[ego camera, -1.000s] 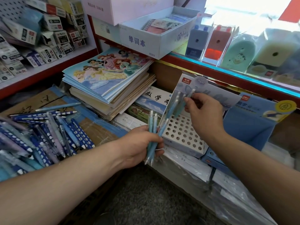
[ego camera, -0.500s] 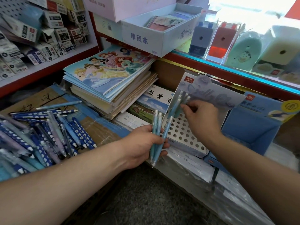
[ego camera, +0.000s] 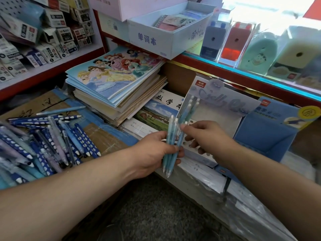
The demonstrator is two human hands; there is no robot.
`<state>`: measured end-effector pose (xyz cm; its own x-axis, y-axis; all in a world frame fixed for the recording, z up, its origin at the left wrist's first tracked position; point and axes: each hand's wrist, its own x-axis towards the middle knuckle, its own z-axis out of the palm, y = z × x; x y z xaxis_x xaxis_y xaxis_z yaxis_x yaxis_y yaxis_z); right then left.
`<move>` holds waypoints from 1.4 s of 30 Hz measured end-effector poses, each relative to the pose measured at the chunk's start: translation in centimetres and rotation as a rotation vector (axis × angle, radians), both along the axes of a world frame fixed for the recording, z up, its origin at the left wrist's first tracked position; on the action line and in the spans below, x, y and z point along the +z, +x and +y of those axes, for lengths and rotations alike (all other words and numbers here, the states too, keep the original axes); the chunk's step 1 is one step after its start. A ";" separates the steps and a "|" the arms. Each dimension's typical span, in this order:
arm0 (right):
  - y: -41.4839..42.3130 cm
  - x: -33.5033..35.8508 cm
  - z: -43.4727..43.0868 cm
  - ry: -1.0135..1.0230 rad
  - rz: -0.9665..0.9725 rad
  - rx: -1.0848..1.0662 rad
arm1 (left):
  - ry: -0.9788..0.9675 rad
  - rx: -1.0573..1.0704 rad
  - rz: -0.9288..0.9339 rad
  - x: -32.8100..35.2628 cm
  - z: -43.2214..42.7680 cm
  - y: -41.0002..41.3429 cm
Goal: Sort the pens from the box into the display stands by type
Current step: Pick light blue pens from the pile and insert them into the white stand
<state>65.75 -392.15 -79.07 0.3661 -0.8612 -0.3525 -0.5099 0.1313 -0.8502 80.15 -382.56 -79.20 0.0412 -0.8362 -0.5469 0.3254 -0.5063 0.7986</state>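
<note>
My left hand [ego camera: 152, 153] grips a bundle of light blue pens [ego camera: 171, 146], tips down, in front of the grey holed display stand [ego camera: 220, 113]. My right hand [ego camera: 208, 138] has come up to the bundle from the right, and its thumb and forefinger pinch the white top of one pen there. A few light blue pens [ego camera: 190, 108] stand in the stand's back left holes. A heap of loose pens [ego camera: 43, 145], dotted dark blue, pale blue and lilac, lies on cardboard at the left. A blue display stand [ego camera: 265, 136] sits to the right of the grey one.
A stack of picture notebooks [ego camera: 112, 80] lies behind the heap, with exercise books [ego camera: 156, 115] beside it. Shelves of small boxes [ego camera: 43, 40] fill the upper left. A white box [ego camera: 156, 37] and pencil sharpeners [ego camera: 234, 40] stand on the red-edged counter above.
My right hand has left the pens standing in the grey stand and come down to the bundle in my left hand. The left hand rose slightly toward the stand.
</note>
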 end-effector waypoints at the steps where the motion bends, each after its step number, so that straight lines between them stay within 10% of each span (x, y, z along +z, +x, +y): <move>1: 0.1 0.2 0.3 0.046 -0.040 0.020 | -0.005 -0.011 0.005 0.1 0.0 -0.2; 20: -0.9 0.8 -1.8 -0.629 -0.148 -0.164 | 0.079 0.051 -0.121 -0.5 0.2 1.2; 42: 0.9 -1.0 -2.4 -0.607 0.098 -0.072 | 0.042 0.023 -0.081 -0.3 0.2 1.0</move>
